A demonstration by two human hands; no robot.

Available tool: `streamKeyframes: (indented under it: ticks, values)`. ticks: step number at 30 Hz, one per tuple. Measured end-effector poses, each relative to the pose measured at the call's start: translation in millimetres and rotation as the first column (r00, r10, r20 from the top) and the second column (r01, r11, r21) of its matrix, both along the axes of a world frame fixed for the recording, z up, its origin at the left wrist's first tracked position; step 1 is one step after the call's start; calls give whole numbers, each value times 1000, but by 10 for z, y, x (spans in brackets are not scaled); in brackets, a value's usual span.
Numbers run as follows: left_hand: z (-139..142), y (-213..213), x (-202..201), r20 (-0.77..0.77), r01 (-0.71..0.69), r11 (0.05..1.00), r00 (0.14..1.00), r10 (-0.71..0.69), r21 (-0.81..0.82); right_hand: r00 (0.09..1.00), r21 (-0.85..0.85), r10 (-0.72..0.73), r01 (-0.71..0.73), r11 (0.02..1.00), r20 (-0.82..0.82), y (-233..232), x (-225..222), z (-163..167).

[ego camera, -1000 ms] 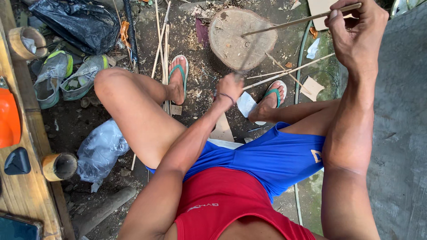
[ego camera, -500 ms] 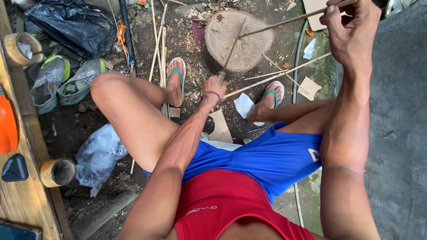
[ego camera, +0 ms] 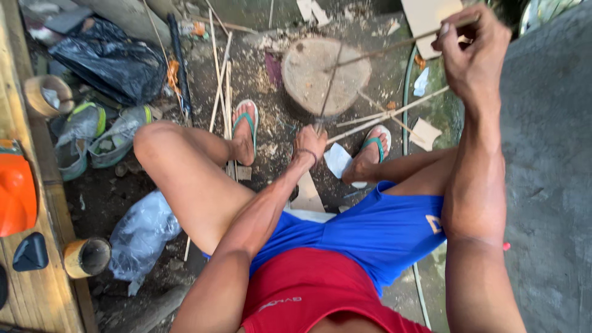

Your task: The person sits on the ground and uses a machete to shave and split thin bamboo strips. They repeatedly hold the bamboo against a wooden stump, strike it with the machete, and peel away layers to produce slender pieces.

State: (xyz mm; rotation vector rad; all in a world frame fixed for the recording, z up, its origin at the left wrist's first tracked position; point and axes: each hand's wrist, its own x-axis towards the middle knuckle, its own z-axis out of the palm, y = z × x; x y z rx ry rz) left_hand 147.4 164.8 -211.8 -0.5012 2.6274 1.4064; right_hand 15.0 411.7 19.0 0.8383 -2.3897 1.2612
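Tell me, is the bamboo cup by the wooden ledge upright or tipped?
Tipped. The bamboo cup lies on its side beside the wooden ledge, its dark open mouth facing sideways toward the plastic bag.

A: Any change vs 1 s ago?
B: Yep. Left hand (ego camera: 310, 139) dropped from the wood stump (ego camera: 325, 75) edge to just below it, nr the sandals. Knife blade (ego camera: 328, 80) now stands up across the stump.
A: Right hand?
B: Right hand (ego camera: 473, 54) w/ thin bamboo stick (ego camera: 394, 44) slid a bit lower in frame; stick tip now over stump.
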Motion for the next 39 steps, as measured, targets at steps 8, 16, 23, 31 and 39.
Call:
streamKeyframes:
  ticks: [8,16,23,31,39]
  values:
    - [236,137,93,24,86,987,996,-91,137,995,11,-90,90,996,48,-78,30,98]
    - [326,183,167,-82,106,991,992,-99,79,992,6,-115,115,993,44,-91,118,203]
    - [183,-149,29,219,9,998,976,3,-56,987,14,-153,152,988,43,-63,157,251]
    - [331,122,59,-49,62,994,997,-58,93,993,-15,-101,102,995,62,-85,121,111]
    - [12,-659,40,104,5,979,994,17,-204,990,-141,-92,76,987,-109,45,12,81]
